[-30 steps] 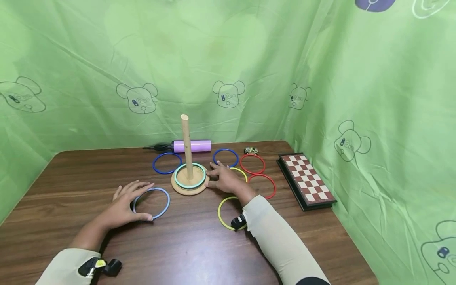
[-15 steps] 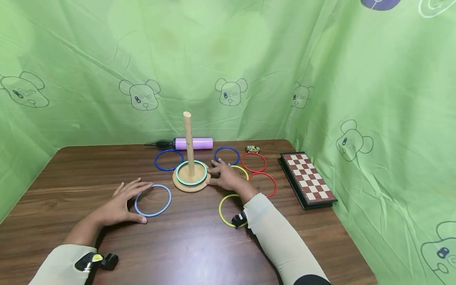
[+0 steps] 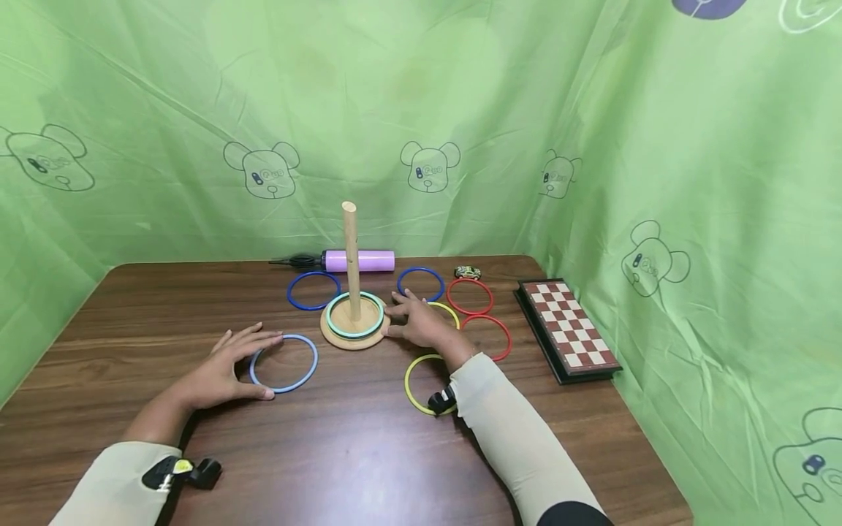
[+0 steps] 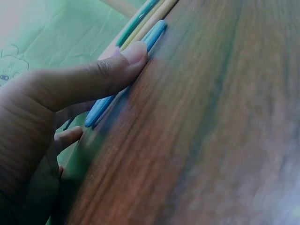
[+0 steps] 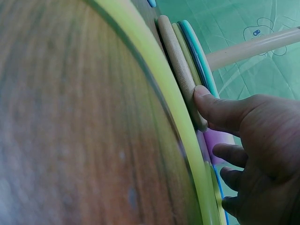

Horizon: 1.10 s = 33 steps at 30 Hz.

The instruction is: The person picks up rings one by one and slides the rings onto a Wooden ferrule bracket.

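- Left grip (image 3: pixel 226 369) is spread wide, thumb and fingers apart at the rim of the light blue ring (image 3: pixel 316 358), which lies on the desk (image 3: pixel 342 453) to the left of the wooden base (image 3: pixel 354 344) and nearer the person; how firmly they bear cannot be told.
- Right grip (image 3: pixel 424 321) has thumb and fingertips apart at the base's right edge, touching it without wrapping round.
- Should the left thumb slip, the thin rim could skid or tip from that wide span.
- Uneven pressure from the right thumb could slide or twist the base, shifting the upright peg (image 3: pixel 351 256) and the teal ring (image 3: pixel 328 316) around its foot.
- Wrist camera (image 3: pixel 442 400) overlaps the near yellow ring (image 3: pixel 406 380); a lowered forearm may catch and drag it, though contact cannot be told.
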Tool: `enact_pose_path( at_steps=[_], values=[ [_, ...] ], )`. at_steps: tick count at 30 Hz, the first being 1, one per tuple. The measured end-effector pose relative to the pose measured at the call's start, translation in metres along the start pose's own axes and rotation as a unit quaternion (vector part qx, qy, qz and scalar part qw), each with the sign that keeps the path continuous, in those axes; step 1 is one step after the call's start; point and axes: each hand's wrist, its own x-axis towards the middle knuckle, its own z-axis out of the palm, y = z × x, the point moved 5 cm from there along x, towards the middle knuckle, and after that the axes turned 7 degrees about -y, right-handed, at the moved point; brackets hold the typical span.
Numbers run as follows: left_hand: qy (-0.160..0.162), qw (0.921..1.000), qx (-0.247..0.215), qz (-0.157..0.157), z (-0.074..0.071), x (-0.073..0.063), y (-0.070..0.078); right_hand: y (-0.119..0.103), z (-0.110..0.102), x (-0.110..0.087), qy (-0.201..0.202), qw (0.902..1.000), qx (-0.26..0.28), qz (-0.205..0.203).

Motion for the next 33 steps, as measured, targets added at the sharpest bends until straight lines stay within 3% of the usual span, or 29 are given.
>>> enact_pose_path(
  at_steps=[8,17,25,33],
  values=[
    [0.019,0.9997,-0.013,0.001,-0.002,-0.001,-0.001,0.000,0.002,0.003,0.005,0.9999,-0.002,-0.010],
    [0.080,0.9951,-0.057,0.014,-0.008,0.001,0.000,0.002,0.000,0.003,0.004,0.9999,-0.002,-0.011],
    [0.093,0.9932,-0.070,-0.005,-0.011,0.002,0.000,0.002,-0.002,0.004,0.004,0.9998,-0.014,-0.012],
    [0.155,0.9820,-0.108,0.003,-0.020,0.003,0.004,0.001,-0.001,0.003,0.001,0.9999,-0.010,-0.010]
  ],
)
